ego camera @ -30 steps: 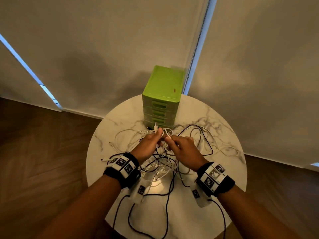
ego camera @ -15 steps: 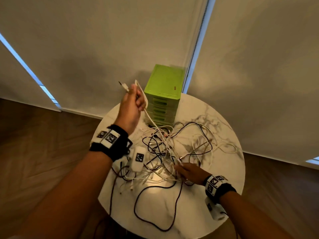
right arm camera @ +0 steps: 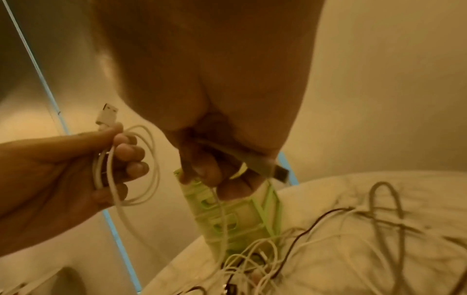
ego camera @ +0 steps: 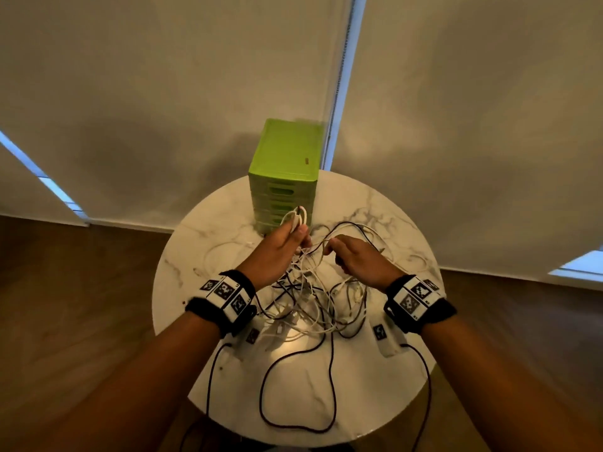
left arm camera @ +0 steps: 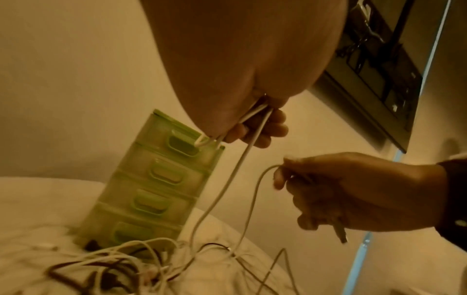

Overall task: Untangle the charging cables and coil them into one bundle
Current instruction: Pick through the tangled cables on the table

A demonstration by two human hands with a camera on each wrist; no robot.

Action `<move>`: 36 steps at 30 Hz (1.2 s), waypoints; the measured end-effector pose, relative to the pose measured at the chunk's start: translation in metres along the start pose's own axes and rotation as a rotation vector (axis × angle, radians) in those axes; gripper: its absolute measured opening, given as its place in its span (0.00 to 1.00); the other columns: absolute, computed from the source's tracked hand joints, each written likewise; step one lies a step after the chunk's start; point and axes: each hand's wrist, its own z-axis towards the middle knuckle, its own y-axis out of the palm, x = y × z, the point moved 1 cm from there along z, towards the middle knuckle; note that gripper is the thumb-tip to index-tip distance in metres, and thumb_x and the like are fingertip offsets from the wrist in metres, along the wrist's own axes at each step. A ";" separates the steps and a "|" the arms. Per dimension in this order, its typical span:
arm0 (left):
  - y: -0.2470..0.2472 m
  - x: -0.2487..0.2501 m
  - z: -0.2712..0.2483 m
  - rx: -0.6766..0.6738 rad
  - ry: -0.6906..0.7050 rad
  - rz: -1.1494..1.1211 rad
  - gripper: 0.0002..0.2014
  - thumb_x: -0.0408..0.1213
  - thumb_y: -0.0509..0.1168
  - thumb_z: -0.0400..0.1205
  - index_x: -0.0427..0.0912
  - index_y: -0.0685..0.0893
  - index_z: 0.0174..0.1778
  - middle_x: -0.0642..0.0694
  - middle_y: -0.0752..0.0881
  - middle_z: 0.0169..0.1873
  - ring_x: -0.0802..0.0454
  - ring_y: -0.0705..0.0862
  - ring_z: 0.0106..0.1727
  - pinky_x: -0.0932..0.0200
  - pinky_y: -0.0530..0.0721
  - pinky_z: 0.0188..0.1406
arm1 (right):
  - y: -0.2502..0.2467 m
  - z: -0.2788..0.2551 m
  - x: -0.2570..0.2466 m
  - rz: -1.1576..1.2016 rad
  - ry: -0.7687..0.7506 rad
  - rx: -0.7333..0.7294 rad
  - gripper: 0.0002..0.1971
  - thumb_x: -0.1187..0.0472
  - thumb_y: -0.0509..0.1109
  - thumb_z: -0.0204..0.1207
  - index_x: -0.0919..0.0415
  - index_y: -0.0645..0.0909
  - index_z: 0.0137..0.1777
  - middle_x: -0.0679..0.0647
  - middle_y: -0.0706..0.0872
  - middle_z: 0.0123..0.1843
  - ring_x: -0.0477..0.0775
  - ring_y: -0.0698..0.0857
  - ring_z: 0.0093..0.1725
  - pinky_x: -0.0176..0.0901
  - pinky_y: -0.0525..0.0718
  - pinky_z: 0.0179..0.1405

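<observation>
A small coil of white USB cable (right arm camera: 131,165) is pinched in the curled left hand (ego camera: 277,252), plug above the thumb, likely so finished loops are kept clear of the tangle (ego camera: 313,301). The same or a second white strand, which cannot be told, is gripped by the curled right hand (ego camera: 359,259), a grey plug (right arm camera: 267,169) sticking out behind its fingers. Slack is probably being fed across. Below both hands the tangle lies on the marble table (ego camera: 375,386), in front of the green drawer unit (ego camera: 284,177). Cable count is unreadable; wrist views are blurred.
</observation>
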 end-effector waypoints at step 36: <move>0.119 -0.012 0.014 -0.210 -0.115 -0.278 0.16 0.43 0.51 0.93 0.40 0.79 0.48 0.43 0.82 0.42 0.57 0.79 0.33 0.66 0.79 0.33 | 0.031 -0.154 0.117 -0.051 0.339 0.245 0.26 0.60 0.69 0.84 0.57 0.68 0.81 0.56 0.74 0.80 0.57 0.73 0.79 0.43 0.68 0.77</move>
